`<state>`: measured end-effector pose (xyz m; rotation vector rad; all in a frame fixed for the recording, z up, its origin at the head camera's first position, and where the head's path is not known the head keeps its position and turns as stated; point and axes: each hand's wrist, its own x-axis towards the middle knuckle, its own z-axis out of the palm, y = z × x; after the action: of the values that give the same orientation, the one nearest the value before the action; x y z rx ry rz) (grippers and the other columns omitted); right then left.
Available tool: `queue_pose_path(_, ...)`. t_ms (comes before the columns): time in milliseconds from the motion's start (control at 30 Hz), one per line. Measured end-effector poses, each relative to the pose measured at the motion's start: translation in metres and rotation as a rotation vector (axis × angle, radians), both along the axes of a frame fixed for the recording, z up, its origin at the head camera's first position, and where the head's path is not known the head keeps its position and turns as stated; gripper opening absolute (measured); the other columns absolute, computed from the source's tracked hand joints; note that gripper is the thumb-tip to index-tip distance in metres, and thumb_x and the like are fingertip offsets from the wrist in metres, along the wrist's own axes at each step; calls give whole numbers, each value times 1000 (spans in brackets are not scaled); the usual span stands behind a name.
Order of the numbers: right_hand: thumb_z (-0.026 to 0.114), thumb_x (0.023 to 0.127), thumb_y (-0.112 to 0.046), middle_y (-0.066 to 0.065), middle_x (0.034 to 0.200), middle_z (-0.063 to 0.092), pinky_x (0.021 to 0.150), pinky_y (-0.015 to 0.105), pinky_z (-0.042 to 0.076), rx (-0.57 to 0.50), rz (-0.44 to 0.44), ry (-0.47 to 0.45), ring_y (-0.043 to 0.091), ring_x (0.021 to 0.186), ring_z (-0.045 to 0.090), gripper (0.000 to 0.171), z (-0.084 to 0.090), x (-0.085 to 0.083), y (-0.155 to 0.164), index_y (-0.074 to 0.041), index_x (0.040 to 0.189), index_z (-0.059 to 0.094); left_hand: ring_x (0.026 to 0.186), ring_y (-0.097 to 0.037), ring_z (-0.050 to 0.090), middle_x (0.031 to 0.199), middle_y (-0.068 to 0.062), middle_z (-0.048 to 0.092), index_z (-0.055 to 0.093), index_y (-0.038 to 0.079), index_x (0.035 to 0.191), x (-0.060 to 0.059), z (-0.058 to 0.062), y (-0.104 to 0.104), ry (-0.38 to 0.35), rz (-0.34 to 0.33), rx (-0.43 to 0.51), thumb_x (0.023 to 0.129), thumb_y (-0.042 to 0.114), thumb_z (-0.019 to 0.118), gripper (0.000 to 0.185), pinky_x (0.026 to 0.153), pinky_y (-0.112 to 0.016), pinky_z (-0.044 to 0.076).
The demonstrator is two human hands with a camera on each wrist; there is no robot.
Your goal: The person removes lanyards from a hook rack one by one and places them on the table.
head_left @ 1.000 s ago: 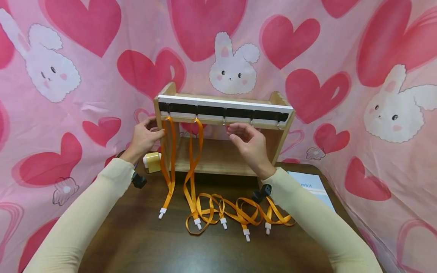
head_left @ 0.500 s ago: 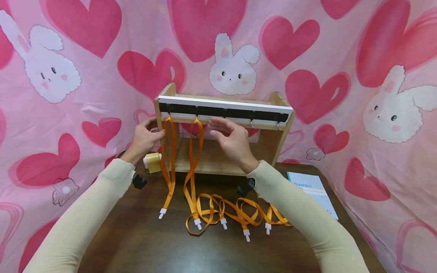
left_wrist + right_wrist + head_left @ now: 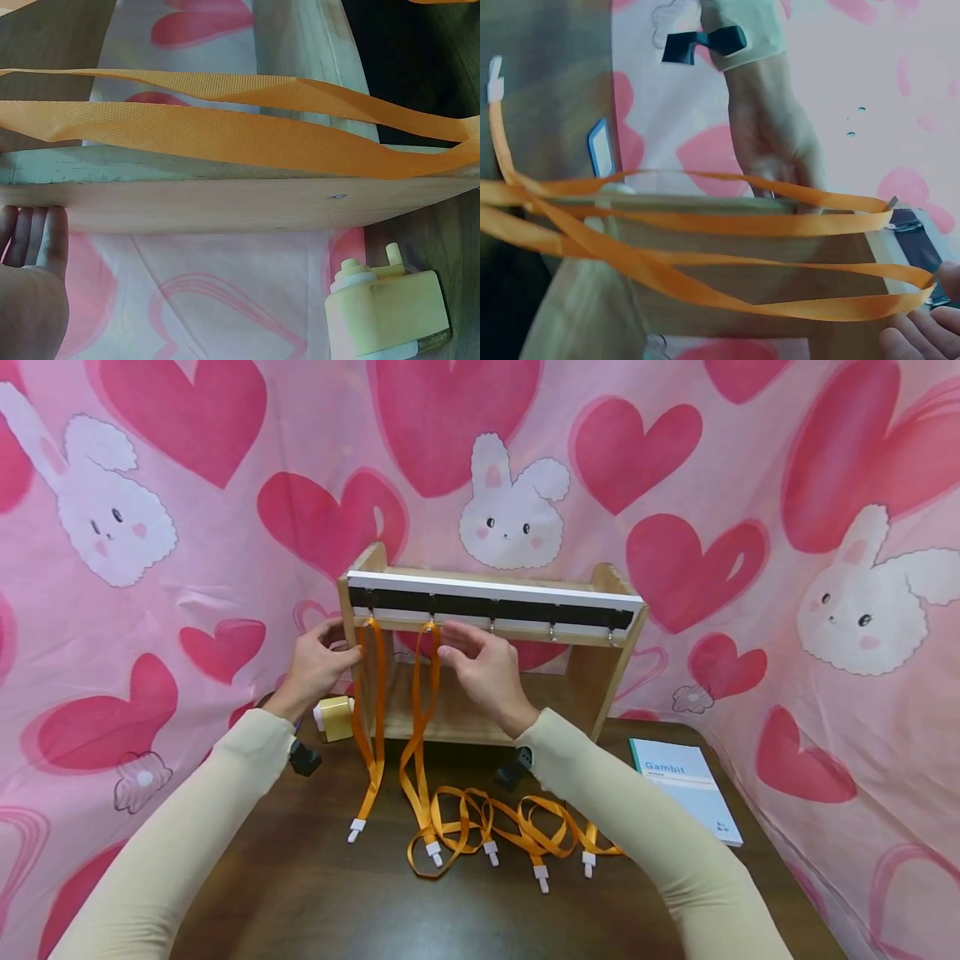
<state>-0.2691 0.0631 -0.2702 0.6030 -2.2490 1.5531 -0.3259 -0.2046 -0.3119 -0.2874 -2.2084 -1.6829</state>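
A wooden rack (image 3: 600, 677) stands at the back of the dark table (image 3: 300, 893), with a black hook strip (image 3: 525, 608) along its top. Two orange lanyards (image 3: 372, 727) (image 3: 420, 727) hang from the two leftmost hooks. Several more lanyards (image 3: 525, 831) lie tangled on the table in front. My left hand (image 3: 341, 642) grips the rack's left side panel (image 3: 225, 206), its fingers (image 3: 37, 232) lying along the wood. My right hand (image 3: 447, 643) hovers just right of the second lanyard's top loop (image 3: 705, 225), holding nothing, its fingertips (image 3: 919, 337) loosely bent.
A small yellow box (image 3: 335, 717) sits by the rack's left foot, also in the left wrist view (image 3: 386, 315). A light blue booklet (image 3: 686, 789) lies at the table's right. Pink cloth with hearts and bunnies (image 3: 825, 610) hangs behind and on both sides.
My right hand has slid left along the hook strip, from below the third hook to beside the second lanyard. The left hand and the rack have stayed put.
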Motion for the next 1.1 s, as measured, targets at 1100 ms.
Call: queue_pose_path(1100, 75, 91, -12, 13, 101, 77, 82, 31, 63, -543, -62, -213, 22, 83, 78, 17, -16, -20, -55, -4, 105, 77, 102, -5, 61, 115, 2, 60, 52, -1, 143, 4, 2, 1, 16, -4, 6, 89, 8, 71, 58, 92, -12, 54)
